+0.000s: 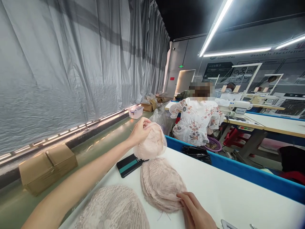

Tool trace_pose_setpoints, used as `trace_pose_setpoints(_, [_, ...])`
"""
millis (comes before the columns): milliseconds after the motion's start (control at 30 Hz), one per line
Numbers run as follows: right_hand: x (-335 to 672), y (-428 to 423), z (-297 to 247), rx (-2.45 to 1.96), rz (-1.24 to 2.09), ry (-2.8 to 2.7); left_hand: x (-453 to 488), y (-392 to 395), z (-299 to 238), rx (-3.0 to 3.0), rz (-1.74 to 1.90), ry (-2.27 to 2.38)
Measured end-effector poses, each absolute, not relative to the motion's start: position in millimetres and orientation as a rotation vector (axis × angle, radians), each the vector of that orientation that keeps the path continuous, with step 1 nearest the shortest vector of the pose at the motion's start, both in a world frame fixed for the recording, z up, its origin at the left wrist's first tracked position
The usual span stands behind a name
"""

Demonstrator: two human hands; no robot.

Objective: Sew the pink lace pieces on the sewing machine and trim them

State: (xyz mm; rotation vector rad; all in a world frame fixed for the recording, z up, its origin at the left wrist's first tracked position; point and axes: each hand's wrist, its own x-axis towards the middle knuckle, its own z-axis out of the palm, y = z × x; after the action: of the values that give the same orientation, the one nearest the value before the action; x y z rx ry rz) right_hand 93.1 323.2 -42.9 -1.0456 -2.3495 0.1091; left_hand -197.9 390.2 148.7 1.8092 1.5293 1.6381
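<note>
My left hand [140,131] is closed on the upper edge of a pale beige bra cup [152,143], holding it up over the far end of the white table [209,187]. Sheer fabric shows round that cup's rim. Below it lies a stack of beige lace bra cups [163,183], with loose threads at its near edge. The fingers of my right hand [196,210] pinch the right edge of this stack; the thumb is mostly hidden. Another lace-covered pile [114,210] sits at the near left. A black phone-like object with a teal stripe [130,164] lies beside the raised cup.
Cardboard boxes [47,167] and a clear plastic bin [135,112] stand on the floor along the curtain. Ahead, a person in a floral top [195,122] sits near sewing machines [235,106]. A blue trough [228,167] borders the table. Metal tools [227,224] lie at the near right.
</note>
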Motion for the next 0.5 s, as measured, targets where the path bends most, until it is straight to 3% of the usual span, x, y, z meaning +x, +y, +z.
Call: trace_pose_setpoints(500, [84.1,316.8,-25.6,-1.101,0.31,-2.125,-210.1,380.2,155.4,1.794,1.617,1.513])
